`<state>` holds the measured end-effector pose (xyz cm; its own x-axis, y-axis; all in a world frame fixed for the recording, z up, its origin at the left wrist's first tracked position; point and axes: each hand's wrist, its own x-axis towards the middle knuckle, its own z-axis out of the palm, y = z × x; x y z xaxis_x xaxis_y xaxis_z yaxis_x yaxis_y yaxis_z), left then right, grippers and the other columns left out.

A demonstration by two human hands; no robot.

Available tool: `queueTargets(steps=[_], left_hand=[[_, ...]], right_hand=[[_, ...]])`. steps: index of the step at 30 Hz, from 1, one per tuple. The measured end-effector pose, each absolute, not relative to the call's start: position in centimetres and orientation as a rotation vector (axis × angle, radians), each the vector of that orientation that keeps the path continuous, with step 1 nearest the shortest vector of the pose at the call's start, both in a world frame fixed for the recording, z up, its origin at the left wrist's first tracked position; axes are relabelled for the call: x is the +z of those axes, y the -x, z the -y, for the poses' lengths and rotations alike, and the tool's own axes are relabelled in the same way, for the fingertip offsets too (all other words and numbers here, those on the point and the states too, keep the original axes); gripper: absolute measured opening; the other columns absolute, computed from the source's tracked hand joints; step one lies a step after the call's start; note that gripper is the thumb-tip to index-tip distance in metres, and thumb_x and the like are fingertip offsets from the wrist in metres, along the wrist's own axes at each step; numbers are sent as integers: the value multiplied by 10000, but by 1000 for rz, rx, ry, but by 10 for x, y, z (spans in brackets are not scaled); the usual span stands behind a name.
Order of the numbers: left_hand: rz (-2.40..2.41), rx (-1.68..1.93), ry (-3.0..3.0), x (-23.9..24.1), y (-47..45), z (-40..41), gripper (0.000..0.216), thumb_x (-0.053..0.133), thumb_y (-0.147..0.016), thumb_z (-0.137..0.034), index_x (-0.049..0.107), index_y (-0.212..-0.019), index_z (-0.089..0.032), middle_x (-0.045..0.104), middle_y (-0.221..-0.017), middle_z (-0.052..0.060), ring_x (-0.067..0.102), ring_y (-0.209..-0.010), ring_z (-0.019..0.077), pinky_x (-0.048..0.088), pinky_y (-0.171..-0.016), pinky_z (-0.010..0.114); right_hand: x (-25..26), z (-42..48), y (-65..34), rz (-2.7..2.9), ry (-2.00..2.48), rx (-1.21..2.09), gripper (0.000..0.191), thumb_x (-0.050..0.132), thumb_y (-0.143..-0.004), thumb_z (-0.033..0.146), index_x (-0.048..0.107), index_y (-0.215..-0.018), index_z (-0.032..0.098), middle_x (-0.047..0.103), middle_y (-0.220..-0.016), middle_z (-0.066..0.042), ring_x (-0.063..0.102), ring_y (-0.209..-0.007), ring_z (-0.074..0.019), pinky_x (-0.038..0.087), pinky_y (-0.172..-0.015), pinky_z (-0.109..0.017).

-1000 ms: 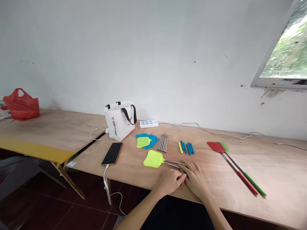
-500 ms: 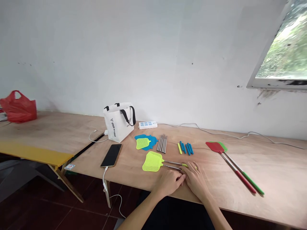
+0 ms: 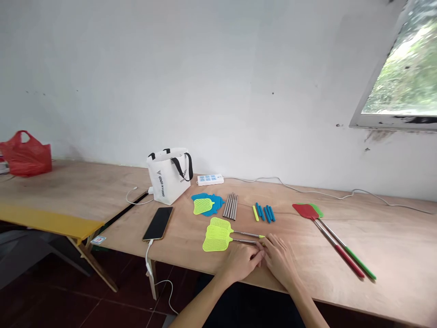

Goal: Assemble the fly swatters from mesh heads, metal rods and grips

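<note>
Two yellow-green fly swatters (image 3: 217, 234) lie overlapping on the table, heads pointing left and metal shafts side by side. My right hand (image 3: 278, 256) is closed over their handles, which it mostly hides. Beside it, my left hand (image 3: 241, 262) is curled at the lower shaft, its thumb touching my right hand; what its fingers hold is hidden. Beyond are blue swatter heads (image 3: 217, 203) with a yellow swatter head (image 3: 202, 206) on top, several metal rods (image 3: 231, 206), several blue handle grips (image 3: 269, 213) and a yellow grip (image 3: 255, 213).
A red swatter (image 3: 341, 248) and a green swatter (image 3: 357, 259) lie at the right. A phone (image 3: 158, 223) on a cable lies left, near a white bag (image 3: 170, 175) and a power strip (image 3: 210, 179). A red bag (image 3: 27, 155) sits on the far-left table.
The two yellow-green swatter heads have fanned further apart, the lower one shifting toward me. My right hand has moved slightly toward me; my left hand stays nearly in place.
</note>
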<state>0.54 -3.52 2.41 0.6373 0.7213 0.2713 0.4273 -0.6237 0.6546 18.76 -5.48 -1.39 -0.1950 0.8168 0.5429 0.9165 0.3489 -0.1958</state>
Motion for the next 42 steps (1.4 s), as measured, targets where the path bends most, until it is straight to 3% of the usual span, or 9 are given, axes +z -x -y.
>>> queueTargets(steps=[5, 13, 42], left_hand=[[-954, 668, -2262, 22, -2, 28, 562, 359, -1061, -444, 705, -688, -206, 737, -725, -5, 669, -690, 153, 423, -689, 247], [-1057, 672, -2370, 25, 0, 24, 485, 413, -1045, -381, 702, -708, -187, 729, -751, 42, 668, -738, 197, 408, -656, 271], [-1038, 639, -2406, 22, 3, 23, 496, 399, -1055, -389, 674, -690, -195, 717, -759, 35, 660, -760, 193, 395, -681, 276]], right_hand=[[-17, 54, -185, 2135, 1518, -107, 267, 393, -962, 178, 597, -797, 227, 685, -767, -7, 640, -694, -172, 357, -609, -267], [-16, 54, -185, 2125, 1565, -89, 313, 363, -1010, 262, 624, -840, 224, 725, -803, -39, 677, -716, -197, 378, -611, -276], [-11, 55, -183, 2118, 1588, -26, 295, 379, -1006, 291, 641, -878, 248, 746, -842, -31, 703, -773, -213, 409, -640, -284]])
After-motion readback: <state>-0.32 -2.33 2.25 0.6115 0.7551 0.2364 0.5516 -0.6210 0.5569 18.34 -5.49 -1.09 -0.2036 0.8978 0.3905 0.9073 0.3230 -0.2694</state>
